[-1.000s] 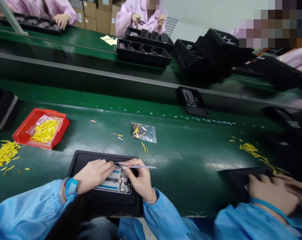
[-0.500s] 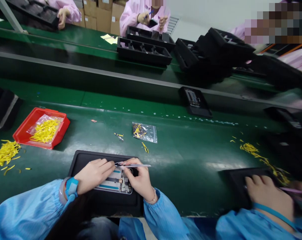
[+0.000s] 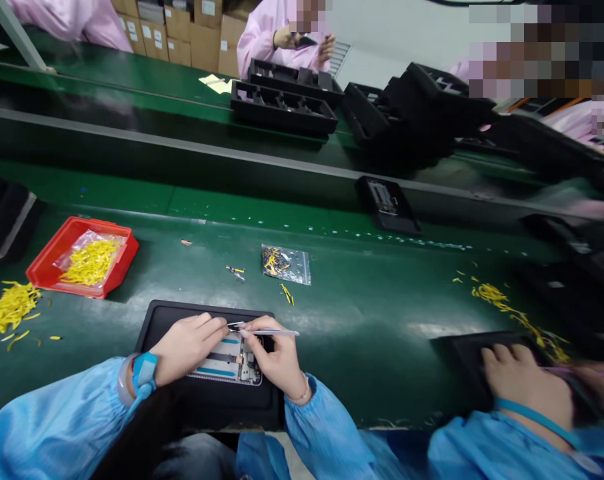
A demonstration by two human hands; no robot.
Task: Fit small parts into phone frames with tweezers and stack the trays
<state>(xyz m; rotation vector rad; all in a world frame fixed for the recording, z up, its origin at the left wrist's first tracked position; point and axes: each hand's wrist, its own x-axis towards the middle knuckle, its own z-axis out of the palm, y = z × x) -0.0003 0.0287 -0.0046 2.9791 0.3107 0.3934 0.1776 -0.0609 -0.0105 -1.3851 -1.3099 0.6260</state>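
An opened phone (image 3: 219,363), with blue strips and bare circuitry showing, lies on a black padded tray (image 3: 182,313) in front of me. Over its far edge rests my left hand (image 3: 189,343), fingers bent and pressed together at a small dark piece; what they pinch is too small to tell. My right hand (image 3: 277,360) is closed around slim silver tweezers (image 3: 277,332), which point left toward my left fingertips. The tips of both hands nearly meet above the phone's upper edge.
A red bin (image 3: 127,257) holds yellow strips; a pile of strips (image 3: 9,310) lies beside it. Beyond my tray are a zip bag (image 3: 296,267) and loose strips (image 3: 287,294). At right, a co-worker's hand (image 3: 529,387) works over another black tray. Another phone tray (image 3: 389,207) sits farther back.
Both my hands stay at the phone's upper edge, and the tweezers have barely moved. The view has shifted slightly. Across the bench, a person's hand has left the black tray at upper left.
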